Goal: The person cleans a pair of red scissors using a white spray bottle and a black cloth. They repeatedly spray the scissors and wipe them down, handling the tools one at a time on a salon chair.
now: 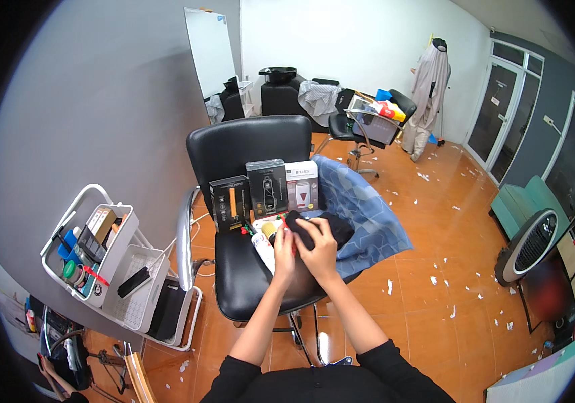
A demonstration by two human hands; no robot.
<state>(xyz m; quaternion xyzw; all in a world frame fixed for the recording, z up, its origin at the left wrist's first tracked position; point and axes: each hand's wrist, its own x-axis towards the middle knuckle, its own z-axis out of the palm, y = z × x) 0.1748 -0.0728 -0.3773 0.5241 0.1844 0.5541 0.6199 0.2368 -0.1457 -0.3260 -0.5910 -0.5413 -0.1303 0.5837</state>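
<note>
My left hand (283,254) is closed around a slim red item, mostly hidden by the fingers, over the black salon chair seat (239,287). Close beside it, my right hand (320,252) grips part of a bunched black cloth (340,229). A white spray can (263,249) and a pale-bristled brush (269,229) lie just left of my hands. Against the backrest stand two black product boxes, one with an orange tool picture (230,204) and one with a clipper picture (267,187), plus a white shaver box (302,186). A blue patterned cloth (363,211) drapes over the right armrest.
A white trolley (134,297) with bottles and tools stands left of the chair, near the grey wall. Behind are a wash basin (278,75) and a second loaded chair (368,121). An air cooler (527,247) stands right. White scraps (390,287) litter the tiled floor.
</note>
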